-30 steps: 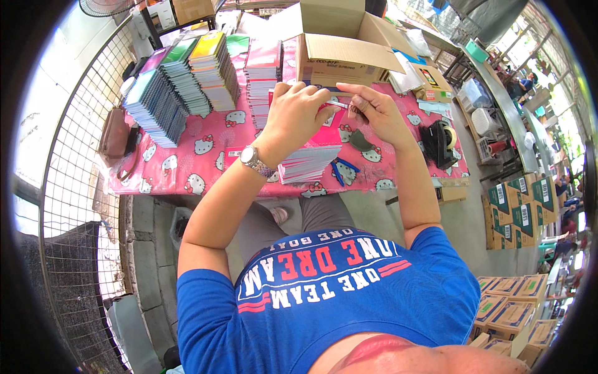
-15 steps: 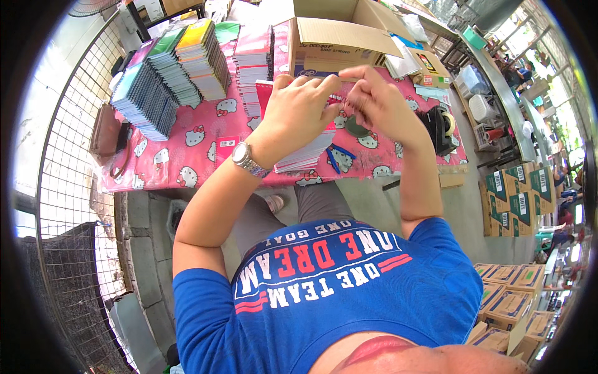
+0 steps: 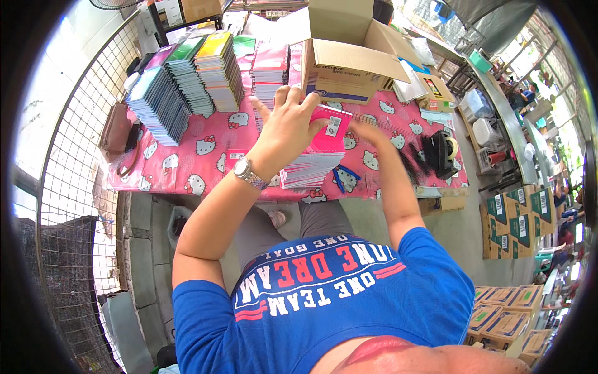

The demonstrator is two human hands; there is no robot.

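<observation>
Five spread fingers on the left hand (image 3: 283, 129), thumb against a bright pink notebook cover (image 3: 324, 142) with a punched edge; cannot tell if clamped. Just right of the cover, a blurred right hand (image 3: 369, 133) near a thin spiral wire (image 3: 361, 117); cannot tell fingers apart or together. Below the cover, a white-edged paper stack (image 3: 310, 169) and a blue-handled metal tool (image 3: 344, 179). Beyond it, an open brown cardboard box (image 3: 342, 73); left, tall blue, green and yellow spiral-notebook stacks (image 3: 189, 78); farther right, a black tape dispenser (image 3: 443, 156). Underneath, a pink cartoon-print table (image 3: 213, 167).
</observation>
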